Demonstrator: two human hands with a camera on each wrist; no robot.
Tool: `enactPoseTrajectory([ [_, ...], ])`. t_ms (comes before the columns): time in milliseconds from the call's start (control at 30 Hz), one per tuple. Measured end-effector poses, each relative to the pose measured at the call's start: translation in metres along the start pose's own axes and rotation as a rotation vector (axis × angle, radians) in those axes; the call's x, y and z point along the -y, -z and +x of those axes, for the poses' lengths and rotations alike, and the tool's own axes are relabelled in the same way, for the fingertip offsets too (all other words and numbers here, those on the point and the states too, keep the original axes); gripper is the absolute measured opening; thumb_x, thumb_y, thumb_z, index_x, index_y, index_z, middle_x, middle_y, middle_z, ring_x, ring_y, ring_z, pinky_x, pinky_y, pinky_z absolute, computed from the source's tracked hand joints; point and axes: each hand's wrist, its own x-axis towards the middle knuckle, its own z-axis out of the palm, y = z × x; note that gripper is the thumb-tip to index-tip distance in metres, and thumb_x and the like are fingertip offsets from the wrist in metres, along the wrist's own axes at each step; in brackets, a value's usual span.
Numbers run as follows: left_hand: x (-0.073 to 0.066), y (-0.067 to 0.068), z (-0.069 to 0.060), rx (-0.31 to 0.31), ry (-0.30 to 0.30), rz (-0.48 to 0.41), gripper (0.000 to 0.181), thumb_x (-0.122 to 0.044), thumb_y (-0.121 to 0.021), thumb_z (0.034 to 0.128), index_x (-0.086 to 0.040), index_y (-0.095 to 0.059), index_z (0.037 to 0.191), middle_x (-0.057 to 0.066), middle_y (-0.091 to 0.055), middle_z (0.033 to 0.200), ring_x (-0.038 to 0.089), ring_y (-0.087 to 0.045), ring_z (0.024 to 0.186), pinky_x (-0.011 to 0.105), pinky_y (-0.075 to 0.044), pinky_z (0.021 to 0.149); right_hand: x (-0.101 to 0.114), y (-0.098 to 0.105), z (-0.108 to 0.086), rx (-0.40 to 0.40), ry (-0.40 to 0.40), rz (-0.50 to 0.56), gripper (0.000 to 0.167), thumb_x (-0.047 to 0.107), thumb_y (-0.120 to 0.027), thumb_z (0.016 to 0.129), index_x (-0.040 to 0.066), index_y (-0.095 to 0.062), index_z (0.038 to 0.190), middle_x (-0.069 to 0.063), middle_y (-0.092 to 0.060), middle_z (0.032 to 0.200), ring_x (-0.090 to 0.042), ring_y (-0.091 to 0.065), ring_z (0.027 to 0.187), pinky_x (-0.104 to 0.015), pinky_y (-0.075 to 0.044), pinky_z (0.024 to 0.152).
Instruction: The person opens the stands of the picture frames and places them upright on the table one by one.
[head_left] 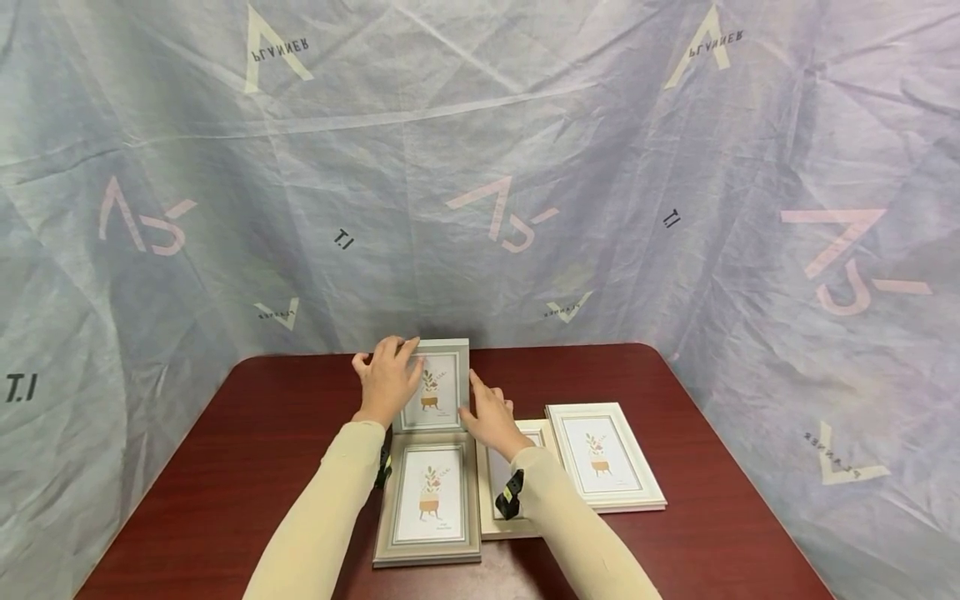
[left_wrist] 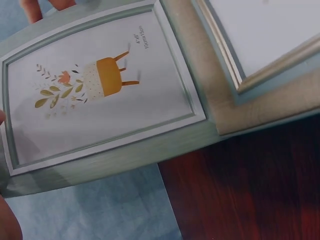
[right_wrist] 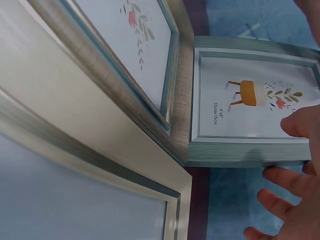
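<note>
The left hand (head_left: 388, 383) grips the grey frame (head_left: 442, 390) at its 11 o'clock corner; the right hand (head_left: 491, 417) pinches its 3 o'clock edge, presumably against toppling (it stands at the beige frame's (head_left: 431, 493) 12 o'clock end, touching).

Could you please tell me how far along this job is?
Seemingly done: the brownish frame, cream frame and white frame lie unheld. In hand: the grey-green frame stands behind the brownish one, left hand at its top corner, right hand at its side. Probably remaining: freeing it from both hands.
</note>
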Motion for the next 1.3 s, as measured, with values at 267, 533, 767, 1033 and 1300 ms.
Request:
enactPoseTrajectory([
  [267,0.003,0.004,-0.004,0.093,0.042,-0.002,0.048,-0.013,-0.074,0.0870,-0.009,-0.063,0.134,0.016,-0.057,0.132,0.034,-0.043,0.133,0.067,-0.022,0.091,0.002,0.003,0.000,0.043,0.001,-0.028,0.080,0.023,-0.062,0.098,0.004,-0.014,0.159,-0.015,-0.045,0.150,-0.037,-0.040,0.130,-0.058,-0.029,0.095],
  [533,0.003,0.005,-0.008,0.149,0.042,0.038,0.060,-0.014,-0.075,0.0859,-0.008,-0.055,0.142,0.016,-0.052,0.141,0.034,-0.036,0.140,0.070,-0.021,0.098,0.001,0.003,-0.002,0.091,-0.015,-0.007,0.083,0.024,-0.062,0.098,0.005,-0.009,0.159,-0.016,-0.041,0.153,-0.038,-0.033,0.138,-0.060,-0.024,0.102],
  [767,0.005,0.002,-0.010,0.192,0.047,0.075,0.064,-0.018,-0.071,0.0887,-0.011,-0.048,0.148,0.013,-0.046,0.148,0.032,-0.031,0.143,0.069,-0.023,0.099,-0.003,0.001,-0.004,0.104,-0.009,-0.015,0.082,0.025,-0.061,0.099,0.009,-0.010,0.160,-0.013,-0.036,0.156,-0.037,-0.029,0.141,-0.059,-0.022,0.104],
  [1033,0.007,0.001,-0.012,0.196,0.050,0.059,0.066,-0.018,-0.071,0.0890,-0.012,-0.046,0.149,0.012,-0.044,0.149,0.032,-0.029,0.144,0.068,-0.020,0.100,-0.007,0.000,-0.006,0.111,-0.008,-0.031,0.081,0.027,-0.061,0.099,0.010,-0.010,0.160,-0.012,-0.034,0.157,-0.037,-0.026,0.143,-0.059,-0.021,0.106],
  [1300,0.006,0.003,-0.014,0.160,0.045,0.040,0.071,-0.018,-0.071,0.0874,-0.008,-0.042,0.151,0.013,-0.044,0.149,0.032,-0.028,0.144,0.066,-0.018,0.100,-0.009,0.007,-0.010,0.102,0.005,-0.051,0.080,0.027,-0.062,0.098,0.010,-0.013,0.160,-0.015,-0.033,0.157,-0.040,-0.022,0.144,-0.061,-0.018,0.108],
])
